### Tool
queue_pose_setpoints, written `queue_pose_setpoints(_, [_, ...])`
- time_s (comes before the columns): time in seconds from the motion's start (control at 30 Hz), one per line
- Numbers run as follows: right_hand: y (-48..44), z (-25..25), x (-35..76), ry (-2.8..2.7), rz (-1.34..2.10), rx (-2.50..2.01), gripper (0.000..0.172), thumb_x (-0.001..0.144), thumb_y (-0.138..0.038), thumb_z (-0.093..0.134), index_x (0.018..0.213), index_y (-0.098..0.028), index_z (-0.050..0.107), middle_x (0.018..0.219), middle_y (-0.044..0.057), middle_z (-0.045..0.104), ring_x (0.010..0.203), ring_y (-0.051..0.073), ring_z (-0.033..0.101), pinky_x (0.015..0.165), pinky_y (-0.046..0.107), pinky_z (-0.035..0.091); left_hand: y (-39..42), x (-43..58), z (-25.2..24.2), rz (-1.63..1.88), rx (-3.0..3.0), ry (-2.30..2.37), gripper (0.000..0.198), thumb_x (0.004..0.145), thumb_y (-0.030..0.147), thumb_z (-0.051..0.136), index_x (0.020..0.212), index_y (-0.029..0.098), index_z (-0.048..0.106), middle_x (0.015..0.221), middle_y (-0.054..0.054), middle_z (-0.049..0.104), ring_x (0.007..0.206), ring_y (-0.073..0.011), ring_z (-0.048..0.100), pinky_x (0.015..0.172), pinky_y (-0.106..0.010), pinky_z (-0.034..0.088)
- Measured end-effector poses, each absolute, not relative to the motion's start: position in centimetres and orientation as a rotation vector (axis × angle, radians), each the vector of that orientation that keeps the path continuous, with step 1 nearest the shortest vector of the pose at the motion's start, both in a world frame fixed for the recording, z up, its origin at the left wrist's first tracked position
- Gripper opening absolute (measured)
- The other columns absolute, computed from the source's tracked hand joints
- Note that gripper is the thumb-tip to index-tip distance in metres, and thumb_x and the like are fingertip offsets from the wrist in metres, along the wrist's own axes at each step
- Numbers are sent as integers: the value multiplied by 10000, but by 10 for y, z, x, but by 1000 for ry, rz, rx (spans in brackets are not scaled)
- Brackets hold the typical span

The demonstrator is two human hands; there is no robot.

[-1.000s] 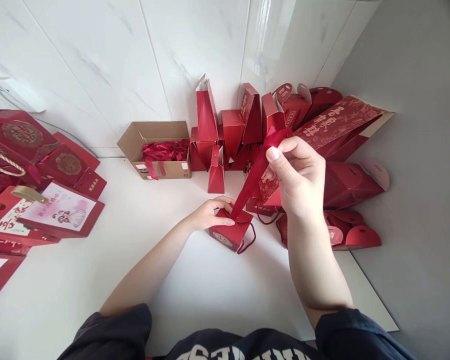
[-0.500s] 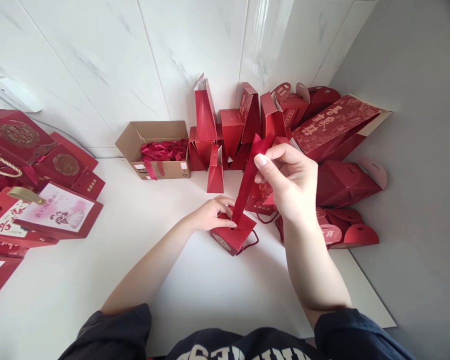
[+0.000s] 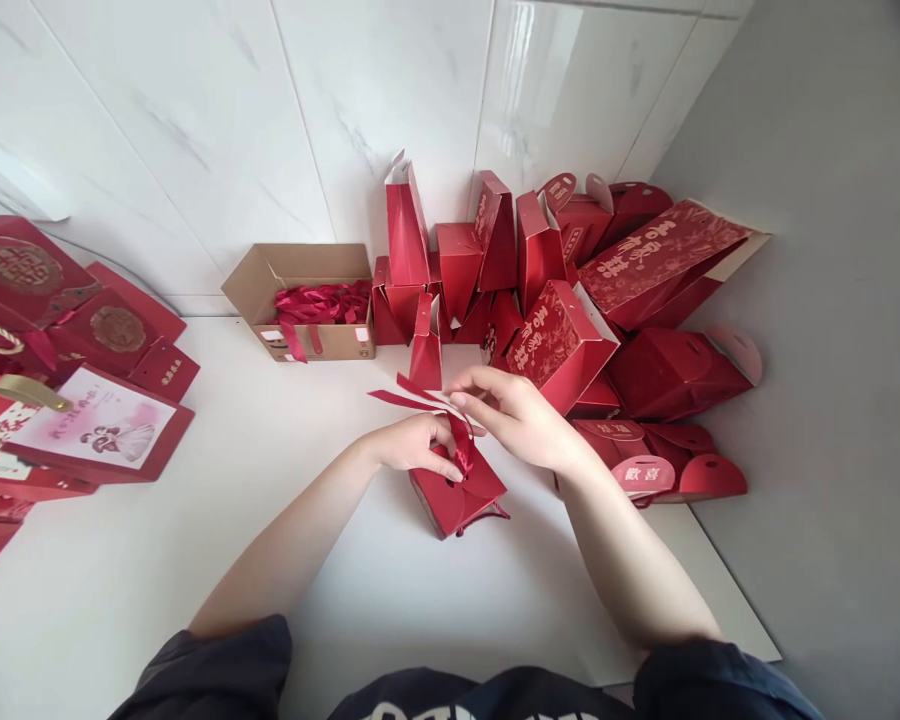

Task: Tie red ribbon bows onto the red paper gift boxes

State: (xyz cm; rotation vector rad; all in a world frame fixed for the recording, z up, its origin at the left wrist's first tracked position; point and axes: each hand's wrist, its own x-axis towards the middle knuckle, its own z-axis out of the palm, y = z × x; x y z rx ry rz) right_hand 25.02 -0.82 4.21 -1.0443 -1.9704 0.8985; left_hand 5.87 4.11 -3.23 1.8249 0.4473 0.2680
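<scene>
Our L hand (image 3: 414, 441)'s grip is closed on the red ribbon (image 3: 461, 438) atop the small red box (image 3: 454, 500), ctr of frame; our R hand (image 3: 516, 412) is at the ribbon's loose part, can't tell if pinching. Cardboard box (image 3: 337, 345) w/ more ribbon (image 3: 326, 303) sits upper L of ctr on the surface (image 3: 375, 610).

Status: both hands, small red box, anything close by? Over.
Left hand on top of small red box. Right hand at red ribbon, grip unclear. Upright red box close behind hands.
</scene>
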Motion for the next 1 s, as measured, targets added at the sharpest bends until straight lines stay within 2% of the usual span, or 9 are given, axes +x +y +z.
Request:
queue_pose_setpoints(0.07, [-16, 29, 261, -1962, 909, -1204, 310, 992, -376, 445, 796, -185, 590, 721, -8, 614, 672, 133, 562, 627, 261, 426, 41, 59, -32, 270, 1852, 481, 178, 715, 351, 793, 772, 185, 764, 957, -77, 700, 993, -235, 643, 952, -366, 483])
queue_pose_setpoints(0.13, [-25, 15, 272, -1964, 927, -1325, 359, 992, -410, 429, 742, -186, 556, 651, -24, 566, 605, 124, 503, 591, 256, 385, 41, 59, -31, 261, 1862, 497, 179, 709, 349, 799, 794, 194, 773, 1075, -83, 672, 1091, -248, 609, 996, -368, 459])
queue_pose_setpoints(0.2, [-31, 3, 278, -1971, 951, -1398, 360, 988, -410, 427, 728, -188, 539, 656, -20, 566, 601, 128, 493, 592, 259, 374, 41, 59, -31, 243, 1845, 503, 168, 714, 333, 797, 818, 202, 778, 1181, -78, 635, 1174, -251, 570, 1042, -362, 427])
queue_pose_setpoints(0.33, [-38, -17, 279, -1901, 967, -1448, 308, 968, -390, 459, 750, -193, 551, 744, 2, 601, 684, 146, 526, 652, 266, 390, 41, 59, -34, 205, 1785, 538, 180, 707, 322, 803, 834, 197, 780, 1243, -69, 606, 1235, -252, 535, 1082, -349, 389])
queue_pose_setpoints(0.53, [-36, -37, 261, -1610, 1111, -1501, 294, 917, -442, 540, 833, -191, 667, 794, 19, 680, 725, 171, 586, 666, 276, 419, 38, 59, -32, 218, 1782, 542, 188, 705, 349, 806, 807, 194, 775, 1149, -59, 620, 1118, -222, 594, 1035, -330, 424])
queue_pose_setpoints(0.6, [-35, -43, 257, -1464, 1106, -1416, 272, 895, -432, 586, 828, -183, 673, 812, 27, 682, 737, 170, 590, 687, 280, 433, 37, 59, -30, 219, 1796, 555, 192, 709, 351, 804, 814, 193, 775, 1135, -59, 621, 1115, -220, 592, 1035, -335, 423])
queue_pose_setpoints(0.77, [-39, -55, 259, -1129, 1267, -975, 181, 884, -355, 657, 803, -193, 654, 712, -6, 625, 691, 136, 565, 727, 277, 456, 39, 59, -32, 216, 1781, 502, 152, 725, 314, 797, 826, 202, 781, 1284, -60, 592, 1257, -242, 513, 1090, -341, 373])
queue_pose_setpoints(0.87, [-45, -61, 266, -1089, 1413, -806, 131, 895, -311, 655, 835, -198, 681, 693, 2, 639, 672, 141, 582, 720, 297, 466, 41, 60, -36, 218, 1770, 462, 156, 713, 302, 807, 836, 208, 786, 1284, -62, 603, 1243, -245, 529, 1092, -346, 371])
queue_pose_setpoints(1.0, [-48, -66, 277, -1129, 1439, -709, 70, 889, -271, 662, 873, -222, 709, 709, 4, 643, 659, 147, 576, 702, 308, 475, 41, 60, -39, 196, 1783, 447, 125, 724, 291, 797, 825, 219, 788, 1296, -48, 604, 1233, -241, 534, 1078, -340, 377])
